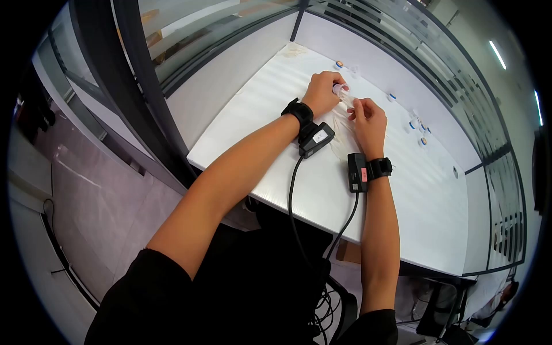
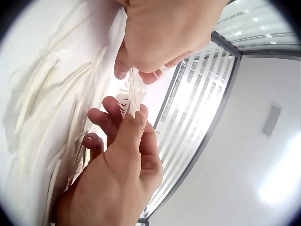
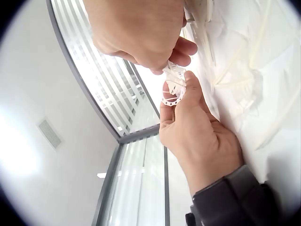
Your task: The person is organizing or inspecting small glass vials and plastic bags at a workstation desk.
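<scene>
My left hand (image 1: 323, 93) grips a small white plastic lattice piece (image 3: 173, 96) with a row of holes round its rim. In the right wrist view, the thumb of that hand lies along the piece's side. Across from it, my right hand (image 1: 371, 122) pinches a thin pale strip (image 2: 133, 96) at the lattice, thumb and index finger together. The fingertips of both hands are close together over the table. Under and beside them lie several long, pale, feather-like strips (image 2: 70, 89), overlapping one another. Fingers partly hide the lattice.
The white table (image 1: 420, 201) has low partition walls (image 1: 391, 63) behind and at the sides. Several small round pieces with blue and orange parts (image 1: 423, 141) stand toward the back right. Another (image 1: 339, 64) stands past my left hand. More pale material (image 1: 294, 50) lies in the far corner.
</scene>
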A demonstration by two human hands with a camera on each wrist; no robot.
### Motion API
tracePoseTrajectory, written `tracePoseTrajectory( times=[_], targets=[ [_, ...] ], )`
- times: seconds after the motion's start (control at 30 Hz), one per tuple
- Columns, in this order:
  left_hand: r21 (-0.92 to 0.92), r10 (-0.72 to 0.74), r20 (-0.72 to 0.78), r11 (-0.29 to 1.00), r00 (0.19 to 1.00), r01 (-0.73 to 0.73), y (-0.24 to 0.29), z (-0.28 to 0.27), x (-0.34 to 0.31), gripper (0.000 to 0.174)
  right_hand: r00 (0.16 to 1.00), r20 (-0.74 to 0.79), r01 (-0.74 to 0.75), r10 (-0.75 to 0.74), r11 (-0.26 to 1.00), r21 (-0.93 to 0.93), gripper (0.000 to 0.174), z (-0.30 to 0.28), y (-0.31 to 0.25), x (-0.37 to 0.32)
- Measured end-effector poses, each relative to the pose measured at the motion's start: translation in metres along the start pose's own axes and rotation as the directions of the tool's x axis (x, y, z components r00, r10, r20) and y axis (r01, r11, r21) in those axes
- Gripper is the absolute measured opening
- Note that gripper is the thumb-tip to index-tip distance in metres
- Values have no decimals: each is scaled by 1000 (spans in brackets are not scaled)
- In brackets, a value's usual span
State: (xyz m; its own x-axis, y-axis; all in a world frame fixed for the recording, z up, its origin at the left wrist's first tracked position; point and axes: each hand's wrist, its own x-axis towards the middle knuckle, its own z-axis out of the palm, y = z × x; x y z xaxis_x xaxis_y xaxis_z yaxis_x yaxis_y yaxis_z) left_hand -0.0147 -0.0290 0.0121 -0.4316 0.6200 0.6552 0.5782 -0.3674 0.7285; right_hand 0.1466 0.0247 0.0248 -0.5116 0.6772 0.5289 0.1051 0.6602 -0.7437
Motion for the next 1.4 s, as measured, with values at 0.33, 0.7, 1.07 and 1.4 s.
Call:
tracePoseTrajectory(
  times=[0.33, 0.7, 1.07, 1.4],
  targets=[
    [-27, -42, 39, 999, 998, 43, 4, -1, 0, 20, 998, -53, -13, 14, 1000, 26, 30, 0, 3, 4],
    [104, -240, 14, 966, 971, 237, -1, 6, 5, 42, 964, -242, 12, -105, 934, -357, 39, -6, 24, 6],
    [36, -336, 49, 942, 941, 335, 6, 5, 6, 48, 992, 8, 118, -126, 896, -428, 34, -4, 38, 2],
    [18, -306, 107, 952, 946, 306, 8, 6, 6, 42, 989, -20, 131, -150, 917, -376, 11, -5, 32, 3]
  ],
)
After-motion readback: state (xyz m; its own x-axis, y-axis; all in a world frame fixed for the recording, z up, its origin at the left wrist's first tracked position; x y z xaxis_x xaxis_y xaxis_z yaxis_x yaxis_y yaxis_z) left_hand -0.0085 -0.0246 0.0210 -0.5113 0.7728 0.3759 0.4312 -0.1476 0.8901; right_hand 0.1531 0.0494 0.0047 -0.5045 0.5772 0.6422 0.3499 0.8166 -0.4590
